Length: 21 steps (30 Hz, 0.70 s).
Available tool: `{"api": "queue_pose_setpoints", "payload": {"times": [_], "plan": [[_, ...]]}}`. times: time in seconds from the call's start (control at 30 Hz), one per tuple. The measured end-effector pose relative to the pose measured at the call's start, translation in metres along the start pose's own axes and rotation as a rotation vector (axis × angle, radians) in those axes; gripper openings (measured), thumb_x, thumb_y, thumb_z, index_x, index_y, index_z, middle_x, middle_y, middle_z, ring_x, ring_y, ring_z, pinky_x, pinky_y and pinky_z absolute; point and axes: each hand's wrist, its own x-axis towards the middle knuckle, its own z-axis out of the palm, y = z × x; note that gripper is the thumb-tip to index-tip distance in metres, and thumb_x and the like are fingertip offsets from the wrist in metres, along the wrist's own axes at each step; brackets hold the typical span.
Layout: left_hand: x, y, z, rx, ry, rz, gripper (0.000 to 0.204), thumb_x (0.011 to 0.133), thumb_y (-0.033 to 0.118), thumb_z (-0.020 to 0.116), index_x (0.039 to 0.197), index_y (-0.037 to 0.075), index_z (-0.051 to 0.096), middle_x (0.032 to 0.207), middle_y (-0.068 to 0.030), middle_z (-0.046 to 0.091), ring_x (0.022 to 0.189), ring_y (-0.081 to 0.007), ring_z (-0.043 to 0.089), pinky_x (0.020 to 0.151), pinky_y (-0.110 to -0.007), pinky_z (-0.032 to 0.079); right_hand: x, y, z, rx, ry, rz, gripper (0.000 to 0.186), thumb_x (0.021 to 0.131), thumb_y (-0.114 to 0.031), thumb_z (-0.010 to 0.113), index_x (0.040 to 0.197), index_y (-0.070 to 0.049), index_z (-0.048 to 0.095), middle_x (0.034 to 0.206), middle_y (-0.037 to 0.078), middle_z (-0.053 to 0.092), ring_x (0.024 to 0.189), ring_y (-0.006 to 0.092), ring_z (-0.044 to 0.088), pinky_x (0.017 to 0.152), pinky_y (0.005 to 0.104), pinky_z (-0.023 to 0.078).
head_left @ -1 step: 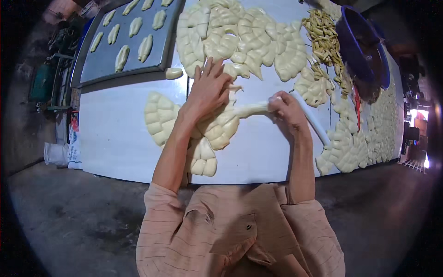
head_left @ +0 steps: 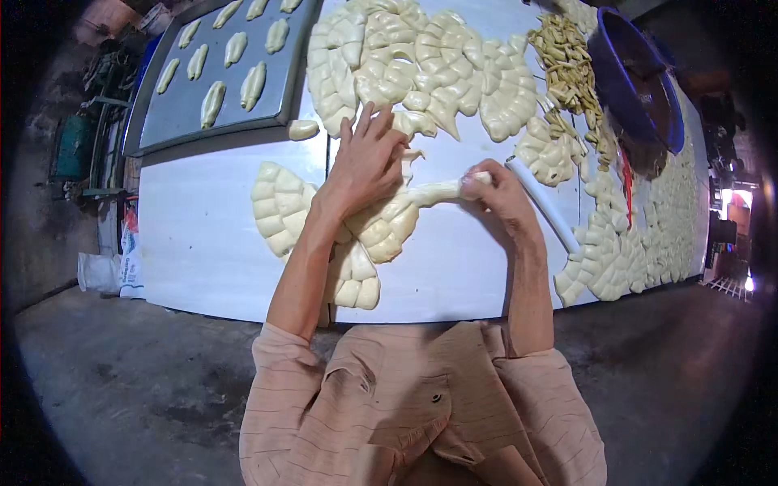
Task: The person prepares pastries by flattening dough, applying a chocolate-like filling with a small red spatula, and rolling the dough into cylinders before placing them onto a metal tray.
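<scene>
Left hand [head_left: 369, 160] lies spread over segmented dough [head_left: 389, 231]; right hand [head_left: 494, 194] pinches the dough strip [head_left: 435, 192] running between them. Tabletop [head_left: 454, 267] items, relative to the strip: grey tray [head_left: 231, 87], 10 o'clock; blue basin [head_left: 628, 89], 2 o'clock; white rod [head_left: 543, 205], 3 o'clock.

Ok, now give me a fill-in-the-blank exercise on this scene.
1. The right hand grips a strip of ____.
2. The metal tray is toward the picture's upper ____ corner.
3. The slender thing just below the tub is coloured ____.
4. The pale rod lies on the ____ side of the right hand.

Missing words: dough; left; red; right.
</scene>
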Motion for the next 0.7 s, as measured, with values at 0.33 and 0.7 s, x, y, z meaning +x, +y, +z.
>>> {"api": "queue_pose_setpoints", "payload": {"times": [0.33,0.7], "plan": [[-0.016,0.057,0.024,-0.019,-0.124,0.108,0.046,0.084,0.035,0.077,0.123,0.014,0.067,0.151,-0.0134,0.043,0.15,-0.0416,0.025,0.117,-0.073,0.016,-0.004,-0.022,0.005,-0.499,-0.123,-0.067,0.041,0.079,-0.027,0.078,0.11,-0.001,0.068,0.086,0.01,0.07,0.078,0.0172,0.064,0.071,0.032,0.052],[-0.021,0.076,0.025,-0.007,-0.066,0.055,0.036,0.078,0.033,0.081,0.108,0.013,0.076,0.135,-0.0066,0.06,0.139,-0.0317,0.046,0.119,-0.067,0.022,-0.008,-0.006,0.01,-0.011,-0.162,-0.046,0.025,0.081,-0.013,0.07,0.101,0.002,0.068,0.08,0.003,0.066,0.072,0.0101,0.062,0.063,0.0262,0.051]]}}
